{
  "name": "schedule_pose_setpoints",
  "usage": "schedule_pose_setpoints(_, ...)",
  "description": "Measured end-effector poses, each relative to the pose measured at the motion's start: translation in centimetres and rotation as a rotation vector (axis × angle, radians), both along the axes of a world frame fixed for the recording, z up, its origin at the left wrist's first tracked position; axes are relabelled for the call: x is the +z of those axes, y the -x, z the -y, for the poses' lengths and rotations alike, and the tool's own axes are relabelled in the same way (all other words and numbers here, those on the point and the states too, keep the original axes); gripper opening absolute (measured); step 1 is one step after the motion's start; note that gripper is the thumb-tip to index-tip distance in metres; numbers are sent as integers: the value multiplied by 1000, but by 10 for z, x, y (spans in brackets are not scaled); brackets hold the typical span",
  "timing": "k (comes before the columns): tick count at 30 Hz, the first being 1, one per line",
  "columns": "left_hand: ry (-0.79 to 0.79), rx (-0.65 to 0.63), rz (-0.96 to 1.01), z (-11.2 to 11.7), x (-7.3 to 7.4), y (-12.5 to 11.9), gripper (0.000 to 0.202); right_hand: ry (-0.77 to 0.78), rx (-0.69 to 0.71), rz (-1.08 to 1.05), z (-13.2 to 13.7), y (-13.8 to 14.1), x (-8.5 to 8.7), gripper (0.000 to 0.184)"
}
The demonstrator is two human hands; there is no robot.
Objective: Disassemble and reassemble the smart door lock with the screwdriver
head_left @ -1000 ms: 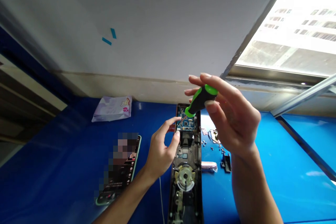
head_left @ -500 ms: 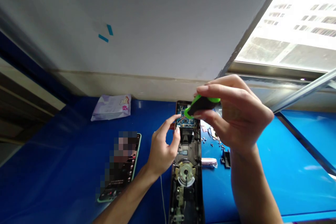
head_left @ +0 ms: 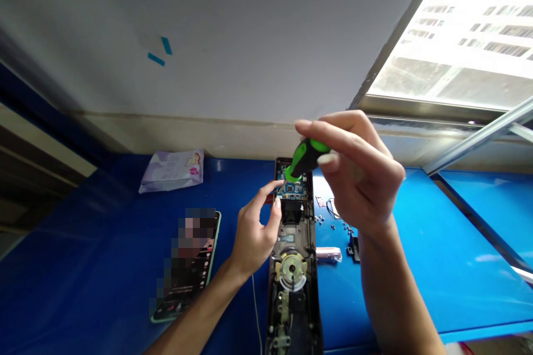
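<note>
A long, narrow black housing, apparently an electronic door lock [head_left: 287, 238], lies open on the blue table with its inside facing up. A blue circuit board [head_left: 296, 191] sits at its far end, and a round metal mechanism [head_left: 292, 269] lies nearer me. My left hand [head_left: 257, 227] grips the housing's left edge beside the board, index finger and thumb over the rim; its other fingers are mostly hidden. My right hand [head_left: 360, 169] pinches a green-and-black screwdriver [head_left: 306, 158], tilted, its shaft pointing down-left at the board near my left index fingertip. What the tip touches is unclear.
Several small screws [head_left: 348, 228], a black plastic part [head_left: 353, 249] and a pinkish wrapped cylinder [head_left: 328, 255] lie right of the housing. A phone [head_left: 191, 272] and a lilac packet [head_left: 172, 171] are on the left. A thin cable [head_left: 256, 310] runs beside the housing. Behind stands a wall [head_left: 233, 39].
The view has shifted slightly. My right hand has turned the screwdriver handle, and its index finger now stretches past the handle's end. My left hand keeps its place at the housing.
</note>
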State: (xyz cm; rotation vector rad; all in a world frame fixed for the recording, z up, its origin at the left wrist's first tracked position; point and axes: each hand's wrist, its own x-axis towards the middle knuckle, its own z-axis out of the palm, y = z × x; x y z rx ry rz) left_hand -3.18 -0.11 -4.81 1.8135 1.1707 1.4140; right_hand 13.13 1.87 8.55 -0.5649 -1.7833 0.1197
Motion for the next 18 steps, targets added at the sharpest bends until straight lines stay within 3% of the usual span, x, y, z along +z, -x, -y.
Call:
schedule_pose_setpoints(4, 6, -1, 2, -1, -1, 0, 34, 74, 162, 12, -2, 0, -1, 45)
schedule_pose_setpoints(8, 12, -5, 10, -1, -4, 0, 34, -29, 11, -42, -4, 0, -2, 35)
schedule_pose_setpoints(10, 21, -6, 13, -1, -5, 0, 34, -2, -46, -18, -3, -1, -2, 30)
schedule_pose_setpoints(15, 46, -10, 29, -1, -7, 0, 36, 130, 125, 13, -2, -4, -1, 43)
schedule_pose_setpoints(18, 30, -6, 33, -1, -7, 0, 35, 34, 54, -38, -4, -5, -2, 36)
